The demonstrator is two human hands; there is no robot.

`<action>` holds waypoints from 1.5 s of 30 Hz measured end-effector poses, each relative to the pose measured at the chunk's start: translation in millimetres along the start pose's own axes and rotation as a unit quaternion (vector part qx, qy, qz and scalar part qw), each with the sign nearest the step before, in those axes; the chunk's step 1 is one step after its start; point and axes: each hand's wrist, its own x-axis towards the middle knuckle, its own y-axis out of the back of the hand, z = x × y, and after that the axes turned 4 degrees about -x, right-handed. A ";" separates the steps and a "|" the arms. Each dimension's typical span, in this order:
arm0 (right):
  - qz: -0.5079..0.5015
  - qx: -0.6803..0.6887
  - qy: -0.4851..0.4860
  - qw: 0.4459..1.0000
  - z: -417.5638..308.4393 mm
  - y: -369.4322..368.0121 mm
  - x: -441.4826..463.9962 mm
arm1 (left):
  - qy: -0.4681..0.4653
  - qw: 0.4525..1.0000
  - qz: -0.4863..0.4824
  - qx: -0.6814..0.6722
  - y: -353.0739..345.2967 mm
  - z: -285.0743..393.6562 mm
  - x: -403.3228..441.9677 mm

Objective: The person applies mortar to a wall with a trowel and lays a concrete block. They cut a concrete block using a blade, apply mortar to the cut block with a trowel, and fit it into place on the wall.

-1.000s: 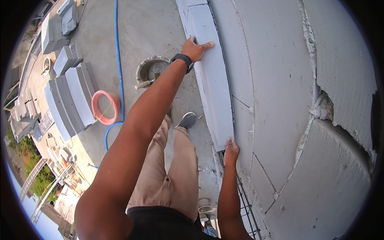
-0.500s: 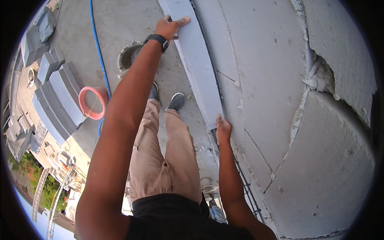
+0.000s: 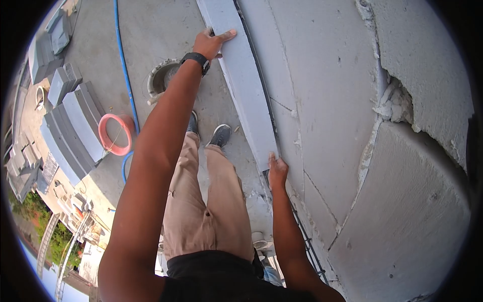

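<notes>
A long, narrow pale grey block (image 3: 244, 68) with a smooth face lies lengthwise along the grey wall (image 3: 327, 100). My left hand (image 3: 215, 43), with a black watch at the wrist, grips the block's far part, thumb across the face and fingers round the outer edge. At the near end, my right hand (image 3: 277, 171) holds the block with the thumb on its face; its other fingers are partly hidden. A dark gap runs between the block and the wall. Beyond the top of the view the block's far end is cut off.
A mortar-crusted bucket (image 3: 160, 79) stands left of the block. Further left are a pink bucket (image 3: 115, 134), a blue hose (image 3: 124, 60) and stacked grey mouldings (image 3: 73, 131). Thin metal bars (image 3: 307, 241) run beside my right forearm. The wall has a broken hole (image 3: 397, 103).
The view has shifted slightly, so the block, hands and feet sit a little lower in the picture. Both hands keep their hold on the block.
</notes>
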 end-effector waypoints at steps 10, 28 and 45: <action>0.041 0.037 -0.015 0.998 -3.6 -4.9 0.1 | 0.003 1.000 0.023 0.000 -1.8 1.5 -2.8; 0.037 -0.061 0.032 0.997 19.9 0.8 12.9 | 0.010 1.000 0.008 -0.028 -1.0 0.1 -5.2; 0.053 -0.032 0.012 0.998 21.6 -0.3 13.0 | 0.028 0.997 0.005 -0.074 0.2 2.3 -4.8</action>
